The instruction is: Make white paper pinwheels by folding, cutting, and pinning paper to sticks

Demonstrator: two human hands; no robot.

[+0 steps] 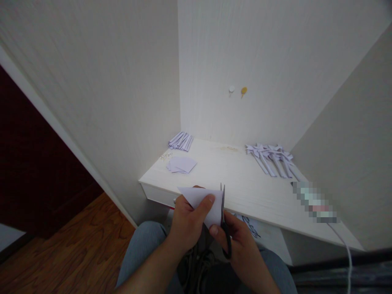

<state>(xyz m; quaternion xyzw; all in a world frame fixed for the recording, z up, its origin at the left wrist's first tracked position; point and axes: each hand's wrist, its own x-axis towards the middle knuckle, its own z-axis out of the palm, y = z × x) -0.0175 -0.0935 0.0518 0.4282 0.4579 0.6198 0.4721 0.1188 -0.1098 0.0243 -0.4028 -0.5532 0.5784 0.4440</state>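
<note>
My left hand (186, 220) pinches a white sheet of paper (203, 198), thumb on top and fingers beneath. In my right hand (240, 241) is a pair of scissors (226, 234) with black handles. The blades point away from me and lie along the paper's right edge, slightly apart at the tips. Both hands are above my lap, just in front of the desk's edge. On the desk beyond lies a small stack of white paper squares (182, 164). Some of my fingers are hidden under the paper and behind the handles.
Rolled paper sticks (181, 141) lie at the desk's (220, 171) back left, with small bits (165, 156) before them. Several paper pinwheels (271, 159) rest at the back right. A blurred device (315, 202) with a white cable (349, 257) sits at right. Walls enclose the desk.
</note>
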